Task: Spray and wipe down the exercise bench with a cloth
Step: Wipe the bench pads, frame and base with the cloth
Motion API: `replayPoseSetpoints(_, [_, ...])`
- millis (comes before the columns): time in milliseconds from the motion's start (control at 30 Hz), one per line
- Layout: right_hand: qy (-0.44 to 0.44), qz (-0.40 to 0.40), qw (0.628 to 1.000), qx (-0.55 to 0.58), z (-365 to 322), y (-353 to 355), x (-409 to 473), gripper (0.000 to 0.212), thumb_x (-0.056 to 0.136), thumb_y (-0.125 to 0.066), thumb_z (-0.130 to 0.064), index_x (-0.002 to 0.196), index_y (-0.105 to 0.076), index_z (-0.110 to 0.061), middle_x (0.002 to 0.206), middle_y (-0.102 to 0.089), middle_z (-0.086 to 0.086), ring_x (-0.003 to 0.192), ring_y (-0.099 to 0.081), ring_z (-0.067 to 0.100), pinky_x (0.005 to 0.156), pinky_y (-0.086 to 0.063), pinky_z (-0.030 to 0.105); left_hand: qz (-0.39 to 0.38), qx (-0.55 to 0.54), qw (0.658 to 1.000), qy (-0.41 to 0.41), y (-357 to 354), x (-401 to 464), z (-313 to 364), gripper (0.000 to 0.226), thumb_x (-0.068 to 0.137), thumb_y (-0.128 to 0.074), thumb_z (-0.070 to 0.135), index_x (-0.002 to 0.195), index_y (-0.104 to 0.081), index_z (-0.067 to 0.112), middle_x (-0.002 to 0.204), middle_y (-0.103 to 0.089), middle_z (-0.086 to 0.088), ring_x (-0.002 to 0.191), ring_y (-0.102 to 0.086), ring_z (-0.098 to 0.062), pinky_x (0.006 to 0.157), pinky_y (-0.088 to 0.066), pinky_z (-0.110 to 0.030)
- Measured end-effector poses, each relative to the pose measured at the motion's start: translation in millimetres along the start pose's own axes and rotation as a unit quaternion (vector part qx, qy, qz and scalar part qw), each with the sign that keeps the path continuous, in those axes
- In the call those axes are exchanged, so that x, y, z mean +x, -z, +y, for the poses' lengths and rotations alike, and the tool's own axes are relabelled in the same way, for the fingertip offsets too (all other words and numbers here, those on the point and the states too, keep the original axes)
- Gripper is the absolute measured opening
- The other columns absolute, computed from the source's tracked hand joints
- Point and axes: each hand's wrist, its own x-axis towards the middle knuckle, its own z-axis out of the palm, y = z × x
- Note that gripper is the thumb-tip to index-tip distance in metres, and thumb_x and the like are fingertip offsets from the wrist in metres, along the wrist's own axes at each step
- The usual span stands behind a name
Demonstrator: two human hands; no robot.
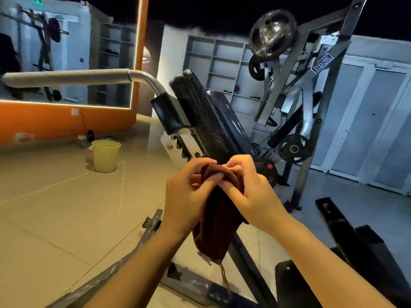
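A dark maroon cloth (216, 221) hangs between my two hands in the middle of the view, its frayed end dangling low. My left hand (185, 196) grips the cloth's upper left part with thumb and fingers curled round it. Pinching the top of the cloth from the right is my right hand (251, 192). Just beyond them rises the exercise bench's black padded backrest (200, 112), tilted up and away. No spray bottle is in view.
A padded grey handle bar (66, 77) juts out at upper left. A yellow-green bin (105, 155) stands on the tiled floor to the left. Weight plates (272, 33) and a steel frame (311, 107) stand right. Black frame pieces (347, 236) lie lower right.
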Motion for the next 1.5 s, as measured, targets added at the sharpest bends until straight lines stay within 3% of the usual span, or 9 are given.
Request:
replayPoseSetpoints(167, [-0.016,0.026,0.994,-0.104,-4,-8,-27,0.055,0.081,-0.069,-0.053,0.123,-0.044,-0.027,0.110,-0.047,-0.016,0.087,-0.058,0.009,0.064,-0.040,0.011,-0.014,0.093,0.994,0.060,15,-11,13,0.020,0.086,-0.070,0.026,0.085,-0.061,0.043,0.082,-0.064,0.023,0.084,-0.061,0.004,0.070,-0.050,-0.010])
replayPoseSetpoints(333, [0.039,0.080,0.993,-0.078,-7,-24,-43,0.009,0.091,-0.065,-0.022,0.099,-0.066,-0.018,0.099,-0.053,-0.010,0.084,-0.055,0.009,0.068,-0.047,0.020,-0.030,0.148,0.984,0.099,31,-19,31,0.012,0.085,-0.070,0.034,0.083,-0.061,0.040,0.086,-0.066,0.013,0.088,-0.063,-0.008,0.080,-0.056,-0.031])
replayPoseSetpoints(467, [0.034,0.121,0.987,-0.100,-15,-17,-38,0.011,0.092,-0.065,-0.022,0.098,-0.074,-0.019,0.088,-0.049,-0.008,0.075,-0.051,0.012,0.058,-0.032,0.014,-0.065,0.156,0.972,0.165,49,-31,46,0.020,0.071,-0.067,0.053,0.081,-0.064,0.036,0.082,-0.068,0.007,0.082,-0.065,-0.014,0.075,-0.059,-0.041])
replayPoseSetpoints(767, [0.004,-0.058,0.959,-0.277,-39,16,-11,0.020,0.100,-0.050,-0.039,0.107,-0.067,-0.036,0.098,-0.068,-0.007,0.091,-0.063,0.021,0.071,-0.048,0.033,-0.160,0.289,0.926,0.182,38,-71,46,0.026,0.097,-0.054,0.030,0.117,-0.068,0.020,0.103,-0.067,0.001,0.091,-0.062,-0.015,0.083,-0.054,-0.033])
replayPoseSetpoints(967, [-0.058,-0.098,0.993,0.031,-17,15,-6,0.017,0.095,-0.055,-0.010,0.100,-0.068,-0.021,0.094,-0.068,-0.005,0.087,-0.067,0.011,0.079,-0.059,0.033,-0.256,0.110,0.937,0.211,31,-65,47,0.009,0.091,-0.060,0.031,0.099,-0.063,0.033,0.093,-0.069,0.012,0.085,-0.067,-0.001,0.066,-0.053,-0.014])
replayPoseSetpoints(1133, [-0.165,-0.113,0.908,0.368,-16,12,-22,0.016,0.097,-0.052,-0.009,0.098,-0.067,-0.015,0.095,-0.065,0.002,0.082,-0.067,0.015,0.065,-0.055,0.027,-0.112,0.185,0.963,0.161,44,-26,30,0.008,0.092,-0.058,0.036,0.099,-0.062,0.035,0.098,-0.064,0.014,0.093,-0.060,-0.005,0.075,-0.048,-0.020])
replayPoseSetpoints(1233, [-0.111,-0.067,0.935,0.330,-13,11,-18,0.010,0.091,-0.064,-0.013,0.095,-0.067,-0.021,0.100,-0.067,-0.001,0.089,-0.068,0.015,0.074,-0.056,0.031,-0.203,0.188,0.949,0.153,38,6,30,0.042,0.086,-0.060,0.047,0.126,-0.052,0.036,0.125,-0.055,0.013,0.113,-0.052,-0.003,0.094,-0.040,-0.025])
replayPoseSetpoints(1333, [-0.049,-0.061,0.952,0.296,-11,24,-3,0.023,0.089,-0.064,-0.001,0.094,-0.066,-0.023,0.106,-0.067,-0.002,0.096,-0.068,0.020,0.078,-0.058,0.033,-0.312,0.041,0.922,0.225,29,34,39,0.045,0.077,-0.061,0.046,0.120,-0.057,0.032,0.118,-0.065,0.007,0.106,-0.063,-0.005,0.092,-0.048,-0.024])
replayPoseSetpoints(1500, [-0.012,0.006,0.977,0.211,-9,39,18,0.034,0.091,-0.062,-0.002,0.104,-0.063,-0.034,0.101,-0.065,-0.011,0.094,-0.065,0.008,0.075,-0.058,0.026,-0.228,0.006,0.953,0.200,21,66,38,0.018,0.083,-0.070,0.024,0.098,-0.069,0.014,0.094,-0.073,-0.006,0.091,-0.071,-0.018,0.079,-0.058,-0.029])
